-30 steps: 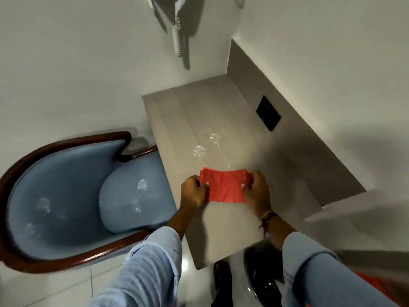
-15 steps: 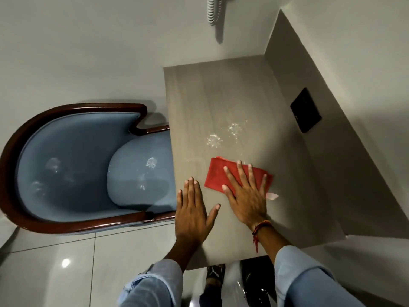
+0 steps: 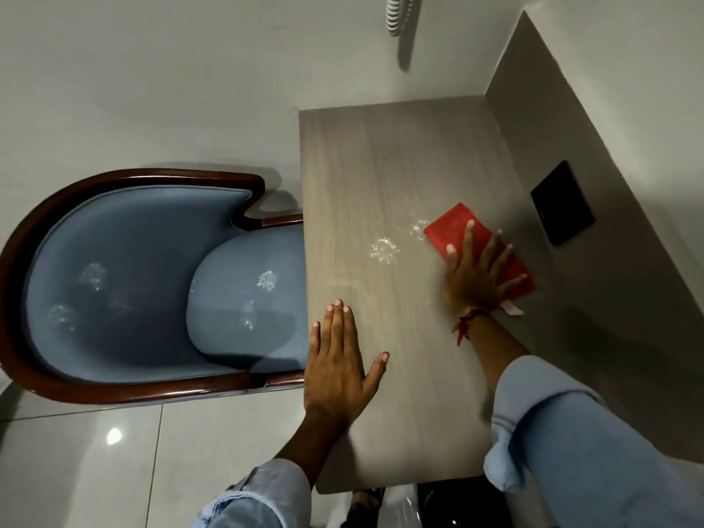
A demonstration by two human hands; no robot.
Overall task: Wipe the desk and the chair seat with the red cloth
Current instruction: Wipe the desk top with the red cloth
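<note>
The folded red cloth lies flat on the grey wood-grain desk, near its right side. My right hand presses down on it with fingers spread. White powdery smudges sit on the desk just left of the cloth. My left hand rests flat on the desk's left edge, fingers apart, holding nothing. The blue chair seat with a dark wooden frame is tucked against the desk's left side and carries white smudges too.
A black socket plate sits on the grey back panel at the right. A coiled white cord hangs on the wall above the desk. Glossy floor tiles lie below the chair. Dark shoes show under the desk's near edge.
Both hands let go of the cloth's ends. My right hand flattened on the cloth and slid it right and away; my left hand settled flat at the desk's left edge.
</note>
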